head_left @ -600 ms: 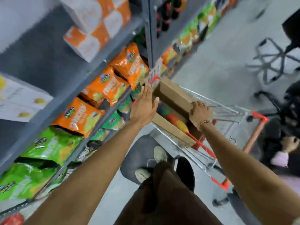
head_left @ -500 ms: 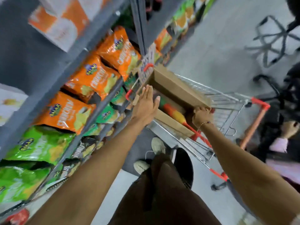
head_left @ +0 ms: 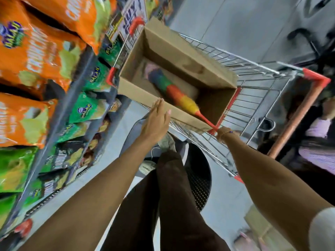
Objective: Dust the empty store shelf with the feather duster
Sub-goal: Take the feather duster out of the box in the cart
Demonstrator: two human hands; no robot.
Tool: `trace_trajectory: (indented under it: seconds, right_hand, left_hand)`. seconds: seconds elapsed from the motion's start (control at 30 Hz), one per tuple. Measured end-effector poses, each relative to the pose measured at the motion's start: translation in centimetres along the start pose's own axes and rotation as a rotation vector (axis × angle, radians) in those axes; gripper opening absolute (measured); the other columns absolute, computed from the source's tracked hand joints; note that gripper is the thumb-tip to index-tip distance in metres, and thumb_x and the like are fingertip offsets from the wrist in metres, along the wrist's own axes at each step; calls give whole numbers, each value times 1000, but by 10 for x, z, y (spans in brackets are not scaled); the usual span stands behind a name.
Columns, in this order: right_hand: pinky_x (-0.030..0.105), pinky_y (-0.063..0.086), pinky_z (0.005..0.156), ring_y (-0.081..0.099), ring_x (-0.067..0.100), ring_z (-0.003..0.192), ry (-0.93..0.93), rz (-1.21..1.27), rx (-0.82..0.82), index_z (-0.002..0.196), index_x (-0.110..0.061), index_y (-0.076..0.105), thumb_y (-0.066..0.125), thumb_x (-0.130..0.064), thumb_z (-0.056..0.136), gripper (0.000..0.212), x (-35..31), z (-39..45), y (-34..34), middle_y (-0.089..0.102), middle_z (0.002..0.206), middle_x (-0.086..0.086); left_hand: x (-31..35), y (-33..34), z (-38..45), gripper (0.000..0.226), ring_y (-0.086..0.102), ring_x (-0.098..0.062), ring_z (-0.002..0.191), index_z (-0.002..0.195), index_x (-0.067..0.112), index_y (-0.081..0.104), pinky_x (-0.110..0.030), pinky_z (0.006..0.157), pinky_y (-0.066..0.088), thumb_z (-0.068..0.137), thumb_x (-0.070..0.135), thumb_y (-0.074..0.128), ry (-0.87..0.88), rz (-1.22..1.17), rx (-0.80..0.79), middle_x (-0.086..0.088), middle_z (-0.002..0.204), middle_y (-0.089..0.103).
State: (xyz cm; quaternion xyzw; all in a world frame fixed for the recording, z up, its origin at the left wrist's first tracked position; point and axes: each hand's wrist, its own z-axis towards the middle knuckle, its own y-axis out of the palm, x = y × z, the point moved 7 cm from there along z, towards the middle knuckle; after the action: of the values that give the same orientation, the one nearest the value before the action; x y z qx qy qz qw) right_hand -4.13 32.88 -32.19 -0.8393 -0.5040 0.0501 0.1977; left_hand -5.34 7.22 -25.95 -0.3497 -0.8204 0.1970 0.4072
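Observation:
The feather duster (head_left: 174, 93), with rainbow feathers and a red handle, lies slantwise in an open cardboard box (head_left: 190, 57). The box sits in a wire shopping cart (head_left: 253, 73). My right hand (head_left: 225, 134) is curled at the near end of the red handle, by the cart's corner, with its fingers mostly hidden. My left hand (head_left: 156, 120) is flat and open, its fingertips at the box's near wall. No empty shelf is in view.
Grey shelves (head_left: 72, 93) on the left hold orange and green snack bags. I stand on a dark round stool (head_left: 199, 178) beside the cart. A seated person (head_left: 317, 134) and a chair base are to the right. Grey floor lies beyond the cart.
My view has tipped down toward the cart. My right hand has dropped from the box's edge to the duster's handle end. My left hand has come down to the box's near wall.

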Motion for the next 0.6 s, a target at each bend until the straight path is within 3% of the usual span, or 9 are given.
trace_trajectory:
  seconds: [0.03, 0.1, 0.13, 0.2, 0.23, 0.3, 0.4, 0.47, 0.6]
  right_hand:
    - [18, 53, 55, 49, 13, 62, -13, 22, -55, 129, -4, 55, 50, -13, 95, 35, -4, -4, 3, 50, 78, 4]
    - [12, 48, 39, 47, 13, 63, 50, 214, -65, 127, 0, 55, 55, -14, 90, 40, -10, -7, 5, 52, 96, 8]
    - [13, 50, 49, 50, 19, 69, 69, 206, -92, 125, 1, 55, 54, -13, 89, 38, -22, -23, -1, 52, 96, 11]
    - [27, 51, 87, 52, 28, 87, 77, 56, -132, 116, 5, 57, 48, -14, 92, 32, -48, -53, -10, 54, 83, 13]
    - [34, 48, 96, 52, 28, 91, 75, 14, -100, 103, 7, 59, 44, -15, 94, 28, -62, -67, -19, 53, 76, 12]
    - [37, 46, 99, 52, 26, 93, -15, -62, -76, 83, 2, 55, 39, -14, 95, 25, -94, -98, -31, 50, 71, 10]
    - [31, 45, 91, 60, 24, 105, -141, -84, 49, 109, -13, 62, 42, -18, 96, 25, -132, -145, -46, 67, 100, 6]
    - [30, 47, 92, 59, 24, 115, -238, -105, 150, 119, -14, 62, 41, -21, 97, 31, -149, -179, -51, 65, 121, 6]
    - [32, 45, 96, 56, 27, 119, -269, -187, 163, 123, -8, 59, 35, -23, 100, 37, -155, -227, -44, 61, 126, 10]
  left_hand:
    - [-5, -2, 3, 57, 16, -26, 150, 151, -2, 17, -32, 120, 13, 103, 25, 33, -17, -5, 0, -17, 160, 18]
    - [-10, -11, 4, 58, 16, -27, 150, 151, -2, 17, -34, 121, 14, 103, 27, 33, -35, -5, 7, -18, 160, 18]
    - [-10, -18, 4, 58, 15, -27, 150, 151, -2, 16, -34, 122, 13, 103, 27, 32, -37, -2, 15, -18, 160, 17]
    - [-8, -34, 5, 59, 13, -27, 150, 151, -1, 15, -35, 123, 12, 103, 29, 30, -41, -5, 29, -18, 161, 16]
    - [-7, -45, 3, 60, 14, -27, 150, 151, -2, 15, -36, 123, 12, 103, 29, 30, -43, -10, 48, -18, 161, 16]
    - [-4, -68, -3, 60, 14, -28, 150, 152, -2, 15, -37, 123, 14, 102, 30, 29, -51, -15, 85, -18, 161, 16]
    - [1, -100, -18, 60, 13, -27, 150, 152, -1, 14, -36, 123, 14, 103, 31, 28, -50, -5, 136, -17, 161, 15]
    - [4, -122, -35, 60, 9, -25, 151, 153, 0, 13, -35, 122, 12, 103, 31, 28, -44, 11, 181, -15, 162, 12]
    - [4, -165, -62, 63, -1, -23, 152, 153, 0, 6, -33, 123, 1, 103, 35, 24, -26, 74, 240, -13, 163, 1]
